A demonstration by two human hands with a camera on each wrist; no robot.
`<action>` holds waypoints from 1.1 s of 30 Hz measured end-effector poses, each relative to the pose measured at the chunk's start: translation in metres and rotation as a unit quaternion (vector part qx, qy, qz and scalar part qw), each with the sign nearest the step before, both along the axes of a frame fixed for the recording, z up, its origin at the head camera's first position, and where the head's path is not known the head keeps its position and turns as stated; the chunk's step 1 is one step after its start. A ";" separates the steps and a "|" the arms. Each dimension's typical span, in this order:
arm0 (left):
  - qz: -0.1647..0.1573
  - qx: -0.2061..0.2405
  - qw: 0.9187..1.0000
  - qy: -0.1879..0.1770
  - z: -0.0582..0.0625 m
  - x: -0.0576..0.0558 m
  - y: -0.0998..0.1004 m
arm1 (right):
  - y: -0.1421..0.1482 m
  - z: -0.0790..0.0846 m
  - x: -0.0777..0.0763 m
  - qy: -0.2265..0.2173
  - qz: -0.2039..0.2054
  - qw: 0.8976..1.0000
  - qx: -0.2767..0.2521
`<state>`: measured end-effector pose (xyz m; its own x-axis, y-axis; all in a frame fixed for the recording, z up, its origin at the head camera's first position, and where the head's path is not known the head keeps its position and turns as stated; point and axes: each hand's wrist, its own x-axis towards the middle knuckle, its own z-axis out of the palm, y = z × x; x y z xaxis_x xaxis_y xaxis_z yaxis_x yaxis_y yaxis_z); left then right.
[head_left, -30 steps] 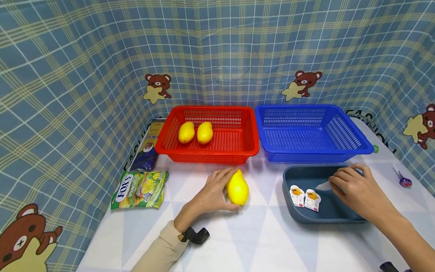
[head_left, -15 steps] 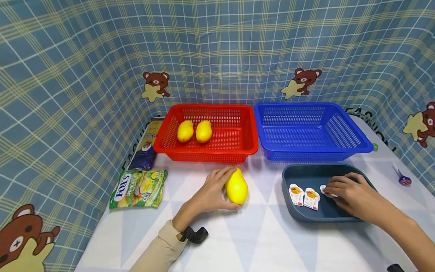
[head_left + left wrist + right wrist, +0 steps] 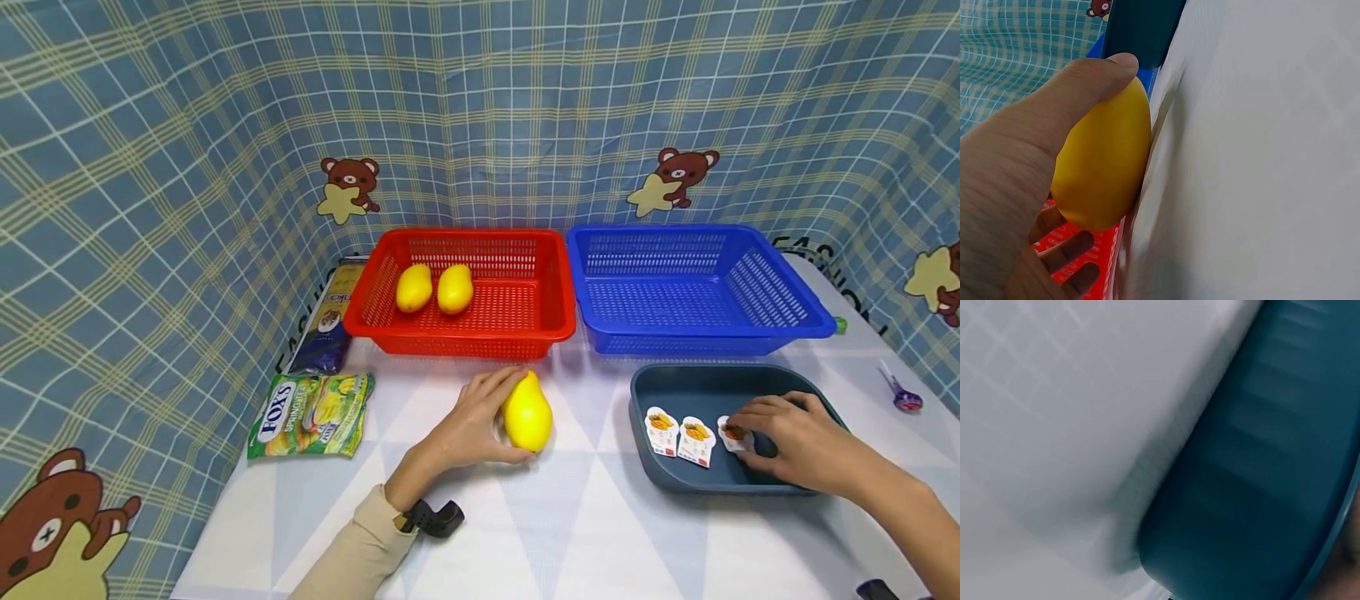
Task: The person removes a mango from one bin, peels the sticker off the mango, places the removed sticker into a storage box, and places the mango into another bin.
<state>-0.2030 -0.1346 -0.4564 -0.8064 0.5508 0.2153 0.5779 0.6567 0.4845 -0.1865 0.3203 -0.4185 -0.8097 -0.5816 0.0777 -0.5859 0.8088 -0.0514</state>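
Observation:
My left hand [image 3: 483, 421] grips a yellow mango [image 3: 529, 415] on the table in front of the red basket. In the left wrist view the thumb lies along one side of the mango [image 3: 1107, 156], with other fingers partly hidden beyond it. Inside the dark teal tray [image 3: 645, 467], my right hand [image 3: 795, 437] has its fingertips and thumb at the edges of a small picture card [image 3: 731, 433], covering its right side. Two similar cards, a left one [image 3: 662, 432] and a middle one [image 3: 696, 442], lie beside it. The right wrist view shows mostly the tray's outer wall [image 3: 1229, 506].
A red basket [image 3: 465, 340] with two mangoes [image 3: 414, 288] stands behind my left hand. Beside it is a blue basket [image 3: 697, 337]. A green candy bag [image 3: 311, 417] and a dark packet [image 3: 322, 337] lie at left, a lollipop [image 3: 906, 400] at right.
My right hand has brought the third card down into the tray, turning it from tilted to face-up beside the other two. My left hand stays on the mango.

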 end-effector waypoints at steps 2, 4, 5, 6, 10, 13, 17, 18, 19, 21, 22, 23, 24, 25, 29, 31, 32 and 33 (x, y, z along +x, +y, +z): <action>-0.002 0.002 1.000 0.000 0.000 0.000 0.000 | 0.000 0.000 0.000 -0.006 -0.004 1.000 0.005; -0.002 0.003 1.000 0.002 0.001 -0.001 0.000 | 0.000 0.000 0.000 -0.016 -0.005 1.000 0.011; -0.002 0.004 1.000 0.003 0.001 -0.001 0.000 | 0.000 0.000 -0.001 -0.019 -0.003 1.000 0.012; -0.001 0.005 1.000 0.005 0.001 -0.001 -0.001 | 0.000 0.000 -0.001 -0.026 -0.005 1.000 0.014; 0.002 0.002 1.000 0.003 0.001 -0.001 -0.001 | 0.000 0.003 -0.004 -0.055 -0.019 0.998 0.018; 0.001 0.001 1.000 0.001 0.000 0.000 -0.001 | -0.001 0.006 -0.005 -0.046 -0.026 0.999 0.005; -0.002 0.000 1.000 0.002 0.000 0.000 0.000 | -0.003 0.012 -0.006 0.008 -0.017 0.999 -0.032; -0.002 0.000 1.000 0.002 0.000 0.000 0.000 | -0.005 0.015 -0.006 0.020 -0.013 0.999 -0.045; -0.003 -0.001 1.000 0.004 0.000 0.000 0.000 | -0.007 0.018 -0.006 0.032 -0.010 0.998 -0.057; -0.004 -0.003 1.000 0.006 0.001 0.000 0.000 | -0.014 0.025 -0.004 0.040 -0.005 0.996 -0.083; -0.004 -0.002 1.000 0.007 0.001 0.000 0.000 | -0.019 0.029 -0.003 0.043 -0.001 0.994 -0.097; -0.004 -0.002 1.000 0.007 0.001 0.000 0.000 | -0.024 0.032 -0.002 0.047 0.003 0.993 -0.110; -0.004 -0.002 1.000 0.008 0.001 0.000 0.000 | -0.030 0.036 -0.001 0.049 0.006 0.991 -0.123; -0.004 -0.001 1.000 0.008 0.001 0.000 0.000 | -0.036 0.039 0.000 0.051 0.011 0.990 -0.133; 0.002 -0.002 1.000 0.004 0.000 0.000 0.000 | -0.065 0.052 0.003 0.048 0.026 0.986 -0.158; 0.006 -0.003 1.000 0.001 -0.001 0.001 0.000 | -0.080 0.057 0.004 0.043 0.035 0.985 -0.161; 0.007 -0.003 1.000 0.000 -0.001 0.001 0.000 | -0.087 0.059 0.005 0.040 0.039 0.985 -0.161; 0.008 -0.003 1.000 0.000 -0.002 0.001 -0.001 | -0.094 0.060 0.005 0.037 0.045 0.985 -0.162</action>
